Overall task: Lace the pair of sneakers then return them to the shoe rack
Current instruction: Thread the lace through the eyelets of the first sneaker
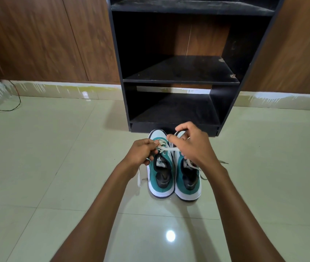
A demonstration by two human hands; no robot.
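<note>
Two teal-and-white canvas sneakers (173,173) set side by side on the pale glossy floor tiles (55,167), toes toward the black open shoe rack (178,80), handy for shelving later. Left hand (142,152) clenched on the flat white lace (167,149) of the left shoe, drawn taut across (for threading). Right hand (193,146) pinching its other end, probably; fingertips and eyelets hidden.

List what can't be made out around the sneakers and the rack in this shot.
- Right sneaker: toe and lacing, head view, covered by the right hand.
- Lace: its end inside the left hand, hidden by fingers.
- Shoe rack: top cut off by the frame edge.
</note>
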